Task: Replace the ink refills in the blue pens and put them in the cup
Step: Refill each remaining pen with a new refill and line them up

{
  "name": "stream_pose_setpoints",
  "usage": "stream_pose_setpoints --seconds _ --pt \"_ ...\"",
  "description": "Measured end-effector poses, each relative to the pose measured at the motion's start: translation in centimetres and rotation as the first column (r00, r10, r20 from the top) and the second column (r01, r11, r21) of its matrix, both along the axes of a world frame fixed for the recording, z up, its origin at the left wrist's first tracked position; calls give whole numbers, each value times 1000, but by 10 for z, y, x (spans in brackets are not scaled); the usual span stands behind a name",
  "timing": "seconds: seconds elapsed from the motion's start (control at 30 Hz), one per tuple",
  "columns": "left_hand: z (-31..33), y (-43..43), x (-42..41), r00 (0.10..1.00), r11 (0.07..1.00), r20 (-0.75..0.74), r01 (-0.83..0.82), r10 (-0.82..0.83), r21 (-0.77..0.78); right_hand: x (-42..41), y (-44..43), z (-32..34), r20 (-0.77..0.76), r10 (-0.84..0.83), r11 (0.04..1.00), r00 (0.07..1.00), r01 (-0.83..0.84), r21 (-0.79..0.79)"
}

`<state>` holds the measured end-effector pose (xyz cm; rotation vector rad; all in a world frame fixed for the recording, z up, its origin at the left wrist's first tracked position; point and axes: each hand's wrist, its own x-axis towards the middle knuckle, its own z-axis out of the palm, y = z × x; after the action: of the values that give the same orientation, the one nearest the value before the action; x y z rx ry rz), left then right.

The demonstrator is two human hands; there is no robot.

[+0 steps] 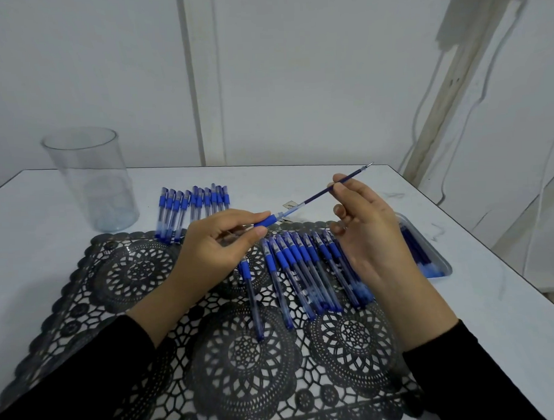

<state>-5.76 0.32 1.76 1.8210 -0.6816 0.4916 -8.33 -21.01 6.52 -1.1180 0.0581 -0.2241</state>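
Observation:
My left hand grips a blue pen barrel by its rubber grip, above the black mat. My right hand pinches a thin ink refill near its tip. The refill's lower end sits inside the barrel's open end, and its metal point aims up and right. A row of blue pens lies on the mat under my hands. A second row of blue pens lies farther back on the table. The clear plastic cup stands empty at the back left.
A black lace-pattern mat covers the near part of the white table. A clear tray with blue refills sits at the right, partly hidden by my right hand. The table's right edge is close behind it. A small metal piece lies mid-table.

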Motion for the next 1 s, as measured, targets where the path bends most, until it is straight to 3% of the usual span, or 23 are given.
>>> stream_pose_setpoints --seconds 0.6,0.77,1.0 --pt "-5 -1 2 998 1000 58 -10 9 17 1 -2 -2 -1 -20 1000 1000 20 -23" --pt "-4 -2 2 997 999 74 -40 39 5 -3 1 -2 61 -28 990 998 36 -135" --pt "-4 -3 2 990 998 130 -55 52 22 -9 22 -15 50 119 923 992 -93 -373"
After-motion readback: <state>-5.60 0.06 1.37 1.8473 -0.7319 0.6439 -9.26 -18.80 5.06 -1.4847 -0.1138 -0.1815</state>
